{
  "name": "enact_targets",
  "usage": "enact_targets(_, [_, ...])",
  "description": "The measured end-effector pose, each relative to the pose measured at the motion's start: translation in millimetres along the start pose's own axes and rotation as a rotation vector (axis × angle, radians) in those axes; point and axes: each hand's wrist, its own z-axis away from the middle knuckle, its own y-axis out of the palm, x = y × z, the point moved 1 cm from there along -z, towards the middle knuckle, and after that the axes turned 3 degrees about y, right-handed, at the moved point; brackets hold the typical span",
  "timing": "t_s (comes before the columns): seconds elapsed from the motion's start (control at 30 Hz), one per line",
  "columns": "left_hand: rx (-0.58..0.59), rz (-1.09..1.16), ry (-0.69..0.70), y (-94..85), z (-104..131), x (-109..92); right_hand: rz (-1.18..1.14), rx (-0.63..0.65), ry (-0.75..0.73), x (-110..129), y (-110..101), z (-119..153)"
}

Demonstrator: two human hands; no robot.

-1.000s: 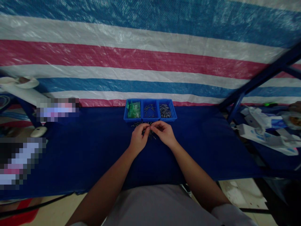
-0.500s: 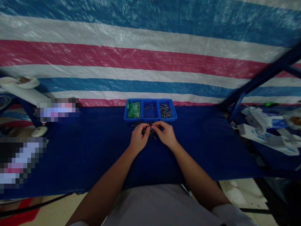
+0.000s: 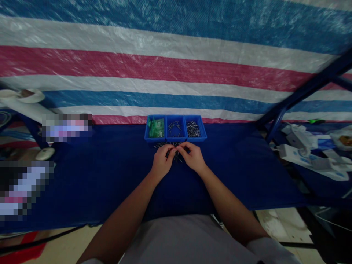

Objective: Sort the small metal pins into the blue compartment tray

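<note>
My left hand [image 3: 161,161] and my right hand [image 3: 194,157] meet fingertip to fingertip in front of three blue bins. Both are closed in a pinch, and whatever lies between the fingers is too small to make out. Beneath and around the fingers spreads a loose pile of thin dark metal pins [image 3: 158,145], partly covered by the hands. Just behind, the left bin [image 3: 155,140] contains a green plastic packet [image 3: 156,128]. A few slim pins lie in the middle bin [image 3: 176,139], while the right bin [image 3: 196,139] has many shorter silvery pins [image 3: 193,129].
A dark blue cloth [image 3: 104,176] covers the table. Striped plastic sheeting [image 3: 165,69] hangs behind it. To the right are a blue metal frame [image 3: 277,119], a white power strip [image 3: 313,163] and a green-handled tool [image 3: 316,121]. A white rounded object [image 3: 45,154] sits at left.
Both hands stay nearly in place, still pinched together over the pile. The view has shifted very slightly; the bins and their contents look the same.
</note>
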Motion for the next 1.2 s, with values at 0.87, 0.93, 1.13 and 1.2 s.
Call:
enact_targets(0.87, [-0.063, 0.086, -0.019, 1.0, 1.4, 0.5, 0.096, 0.012, -0.146, 6.8, -1.8, 0.5])
enact_targets(0.93, [-0.054, 0.086, -0.020, 1.7, 1.7, 1.6, 0.102, 0.018, -0.147, 6.3, -1.7, 0.6])
enact_targets(1.13, [-0.028, 0.061, -0.025, 1.4, 0.8, 3.0, 0.083, 0.020, -0.154, 5.0, -0.6, 1.3])
enact_targets(1.2, [-0.032, 0.045, -0.033, 0.6, 0.2, 3.5, 0.047, 0.021, -0.161, 4.1, 0.8, 1.8])
